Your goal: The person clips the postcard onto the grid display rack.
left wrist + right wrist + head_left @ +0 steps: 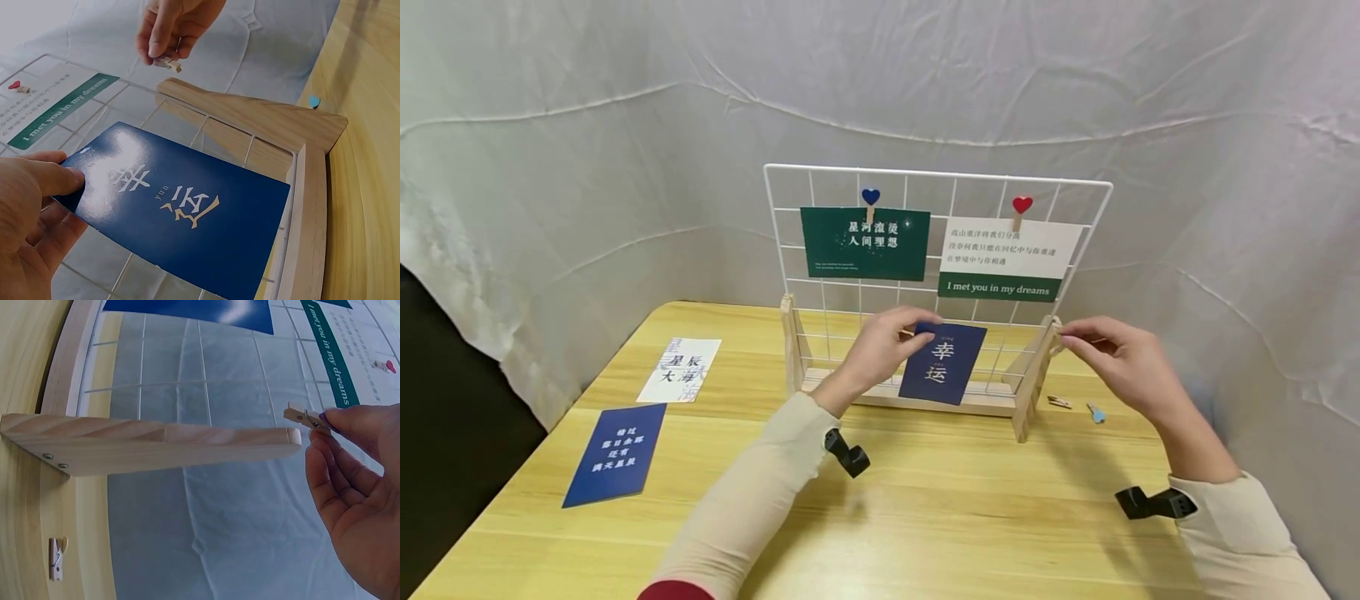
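Observation:
My left hand (883, 350) pinches the top left corner of a dark blue card (175, 206) with white and gold characters, held in front of the lower part of a white wire grid (955, 187). Between the thumb and fingers of my right hand (1116, 362) is a small wooden clothespin (307, 419), close to the top of the grid's right wooden leg (1037, 375). Higher on the grid, a green card (865, 258) hangs from a blue-heart clothespin (871, 198), and a white-and-green card (1007, 254) from a red-heart one (1022, 205).
On the table's left lie a white card (681, 371) and a blue card (615, 454). Right of the stand are a wooden clothespin (1059, 402) and a blue-heart clothespin (1097, 413). A pale cloth (880, 83) hangs behind the table.

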Available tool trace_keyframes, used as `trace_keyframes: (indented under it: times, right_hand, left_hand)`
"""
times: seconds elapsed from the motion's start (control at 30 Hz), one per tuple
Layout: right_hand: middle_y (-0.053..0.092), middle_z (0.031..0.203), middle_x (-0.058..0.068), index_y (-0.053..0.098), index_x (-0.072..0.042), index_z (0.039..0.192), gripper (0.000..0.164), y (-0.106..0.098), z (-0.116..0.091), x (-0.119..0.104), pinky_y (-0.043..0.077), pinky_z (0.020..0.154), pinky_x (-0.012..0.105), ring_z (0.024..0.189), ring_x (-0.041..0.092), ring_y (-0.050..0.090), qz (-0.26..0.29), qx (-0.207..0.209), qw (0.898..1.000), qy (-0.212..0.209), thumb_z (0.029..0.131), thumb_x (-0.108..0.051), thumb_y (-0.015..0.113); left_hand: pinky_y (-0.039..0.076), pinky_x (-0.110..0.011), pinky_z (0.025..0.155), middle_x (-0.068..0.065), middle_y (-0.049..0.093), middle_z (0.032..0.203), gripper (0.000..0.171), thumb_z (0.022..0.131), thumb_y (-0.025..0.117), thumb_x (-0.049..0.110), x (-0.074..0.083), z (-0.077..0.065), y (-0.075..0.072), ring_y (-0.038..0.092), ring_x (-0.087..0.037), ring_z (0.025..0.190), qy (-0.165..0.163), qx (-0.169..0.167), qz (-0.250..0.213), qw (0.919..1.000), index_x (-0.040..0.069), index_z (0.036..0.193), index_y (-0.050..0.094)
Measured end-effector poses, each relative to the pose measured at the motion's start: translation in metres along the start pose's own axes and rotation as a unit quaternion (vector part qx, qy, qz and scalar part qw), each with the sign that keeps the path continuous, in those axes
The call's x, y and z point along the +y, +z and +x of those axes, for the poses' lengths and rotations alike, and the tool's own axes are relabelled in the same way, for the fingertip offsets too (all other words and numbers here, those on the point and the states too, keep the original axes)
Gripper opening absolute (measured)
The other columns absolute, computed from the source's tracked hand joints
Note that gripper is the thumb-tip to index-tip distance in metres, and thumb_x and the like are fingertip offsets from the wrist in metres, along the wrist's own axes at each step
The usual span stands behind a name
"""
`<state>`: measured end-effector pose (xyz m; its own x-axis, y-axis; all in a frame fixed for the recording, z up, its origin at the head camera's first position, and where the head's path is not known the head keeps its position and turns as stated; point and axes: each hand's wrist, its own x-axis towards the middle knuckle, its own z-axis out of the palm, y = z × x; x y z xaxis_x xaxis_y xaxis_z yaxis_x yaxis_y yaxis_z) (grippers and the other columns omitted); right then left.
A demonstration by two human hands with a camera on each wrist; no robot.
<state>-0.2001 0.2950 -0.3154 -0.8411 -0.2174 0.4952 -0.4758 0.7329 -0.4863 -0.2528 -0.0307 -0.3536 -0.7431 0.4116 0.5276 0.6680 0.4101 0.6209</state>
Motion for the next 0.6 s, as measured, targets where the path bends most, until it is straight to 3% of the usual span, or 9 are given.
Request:
trace_keyframes:
  times: [0.4, 0.6]
  right_hand:
    - [0.070, 0.095, 0.004, 0.075, -0.008, 0.105, 0.015, 0.012, 0.014, -0.005, 0.044, 0.063, 0.011, 0.076, 0.003, 0.057, 0.002, 0.011, 0.997, -0.073, 0.091, -0.006, 0.070]
    - [0.072, 0.092, 0.002, 0.076, -0.010, 0.101, 0.012, 0.017, 0.022, -0.009, 0.042, 0.060, 0.013, 0.071, 0.004, 0.057, -0.026, 0.022, 0.996, -0.087, 0.091, -0.007, 0.070]
  left_hand:
    - [0.052, -0.016, 0.079, -0.001, 0.067, 0.116, 0.023, 0.095, 0.066, 0.010, 0.004, 0.009, 0.014, 0.064, -0.012, 0.098, 0.023, -0.007, 0.018, 0.9995, 0.013, 0.117, 0.069]
    - [0.051, -0.015, 0.079, 0.001, 0.067, 0.115, 0.024, 0.095, 0.066, 0.011, 0.005, 0.015, 0.020, 0.064, -0.010, 0.097, 0.040, -0.006, 0.034, 0.9986, 0.014, 0.118, 0.068]
